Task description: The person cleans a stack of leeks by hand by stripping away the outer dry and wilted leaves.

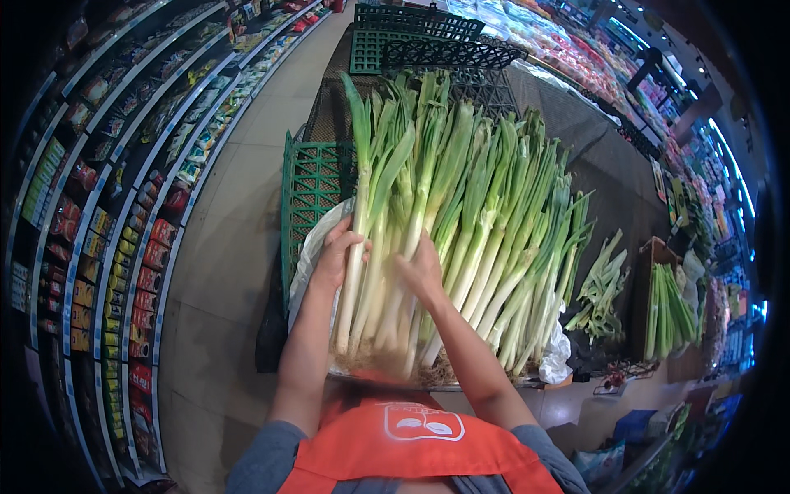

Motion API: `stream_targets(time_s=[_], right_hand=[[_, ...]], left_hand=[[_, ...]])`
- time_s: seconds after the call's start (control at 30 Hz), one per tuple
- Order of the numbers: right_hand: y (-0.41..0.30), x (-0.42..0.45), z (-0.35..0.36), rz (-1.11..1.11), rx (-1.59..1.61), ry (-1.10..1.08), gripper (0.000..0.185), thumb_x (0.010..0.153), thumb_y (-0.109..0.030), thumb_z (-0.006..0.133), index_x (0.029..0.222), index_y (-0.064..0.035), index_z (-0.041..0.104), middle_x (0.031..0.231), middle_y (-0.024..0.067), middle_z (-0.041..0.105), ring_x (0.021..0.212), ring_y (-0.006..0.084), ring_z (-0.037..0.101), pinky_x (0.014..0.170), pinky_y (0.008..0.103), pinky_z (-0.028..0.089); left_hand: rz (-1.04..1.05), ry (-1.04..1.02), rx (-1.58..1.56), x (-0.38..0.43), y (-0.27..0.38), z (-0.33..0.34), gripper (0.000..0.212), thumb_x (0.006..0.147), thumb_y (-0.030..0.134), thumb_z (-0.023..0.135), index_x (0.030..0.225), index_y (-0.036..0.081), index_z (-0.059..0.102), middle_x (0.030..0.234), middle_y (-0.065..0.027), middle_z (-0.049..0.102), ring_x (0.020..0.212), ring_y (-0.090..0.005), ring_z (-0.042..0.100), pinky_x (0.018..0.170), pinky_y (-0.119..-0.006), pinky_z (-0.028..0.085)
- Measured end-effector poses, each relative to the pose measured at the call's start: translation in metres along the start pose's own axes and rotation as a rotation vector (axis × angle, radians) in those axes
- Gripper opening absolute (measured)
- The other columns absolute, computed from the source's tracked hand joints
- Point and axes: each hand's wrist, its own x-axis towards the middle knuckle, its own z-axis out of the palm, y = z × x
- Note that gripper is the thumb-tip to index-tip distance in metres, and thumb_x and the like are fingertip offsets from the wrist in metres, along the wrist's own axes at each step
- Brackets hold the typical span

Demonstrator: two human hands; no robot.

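A wide row of leeks (487,247) lies side by side before me, green leaves away from me and roots at my apron. My left hand (339,250) is closed round the white shaft of the leftmost leek (352,290). My right hand (423,268) is on another leek (419,222) a little further right, with its fingers partly hidden and slightly blurred; its grip is hard to make out. White plastic wrapping (311,253) shows at the left edge of the row, and more (555,358) at the lower right.
Green plastic crates (318,163) stand left of and behind the leeks. Loose leek leaves (602,296) lie on dark cloth to the right, near a cardboard box (654,253) of green stalks (669,315). Shelves of packaged goods (148,259) line the aisle floor (210,309) at left.
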Motion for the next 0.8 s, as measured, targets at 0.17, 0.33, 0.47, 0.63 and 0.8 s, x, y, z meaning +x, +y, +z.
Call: stream_targets(time_s=[0.17, 0.33, 0.47, 0.63, 0.8], right_hand=[[0.029, 0.007, -0.027, 0.577, 0.813, -0.153, 0.038, 0.061, -0.005, 0.054, 0.098, 0.0005, 0.053, 0.079, 0.0094, 0.058, 0.064, 0.0193, 0.056, 0.062, 0.0320, 0.048], [0.040, 0.007, -0.056, 0.614, 1.364, -0.278, 0.047, 0.058, -0.001, 0.045, 0.105, 0.0005, 0.048, 0.086, 0.0116, 0.056, 0.072, 0.0231, 0.055, 0.069, 0.0332, 0.049], [0.042, 0.008, -0.069, 0.621, 1.308, -0.337, 0.049, 0.059, -0.001, 0.045, 0.108, 0.0016, 0.046, 0.090, 0.0132, 0.057, 0.080, 0.0241, 0.056, 0.076, 0.0333, 0.047], [0.040, -0.001, -0.071, 0.559, 1.134, -0.296, 0.047, 0.069, -0.007, 0.047, 0.116, -0.0023, 0.043, 0.098, 0.0109, 0.056, 0.089, 0.0202, 0.054, 0.077, 0.0308, 0.045], [0.056, 0.002, -0.075, 0.490, 0.755, -0.195, 0.057, 0.076, -0.019, 0.051, 0.127, -0.0013, 0.034, 0.121, 0.0150, 0.044, 0.112, 0.0215, 0.041, 0.091, 0.0300, 0.034]], left_hand=[[0.055, -0.002, 0.083, -0.006, 0.003, 0.017, 0.041, 0.073, 0.007, 0.056, 0.112, 0.003, 0.045, 0.080, -0.0045, 0.052, 0.057, -0.0102, 0.051, 0.043, -0.022, 0.042], [0.190, 0.125, 0.356, -0.004, -0.011, 0.047, 0.042, 0.074, 0.003, 0.054, 0.115, 0.003, 0.044, 0.071, -0.0027, 0.051, 0.049, -0.0071, 0.045, 0.039, -0.020, 0.037], [0.591, 0.209, 1.419, 0.004, -0.047, 0.074, 0.067, 0.072, 0.019, 0.065, 0.128, 0.001, 0.032, 0.129, -0.0180, 0.028, 0.120, -0.0336, 0.025, 0.098, -0.041, 0.024], [0.334, -0.016, 1.075, 0.002, -0.099, 0.094, 0.061, 0.080, 0.028, 0.058, 0.127, -0.002, 0.032, 0.125, -0.0203, 0.036, 0.115, -0.0313, 0.037, 0.095, -0.039, 0.031], [0.161, -0.052, 0.767, 0.011, -0.099, 0.092, 0.050, 0.082, 0.020, 0.058, 0.121, -0.005, 0.039, 0.109, -0.0179, 0.053, 0.101, -0.0236, 0.052, 0.086, -0.031, 0.041]])
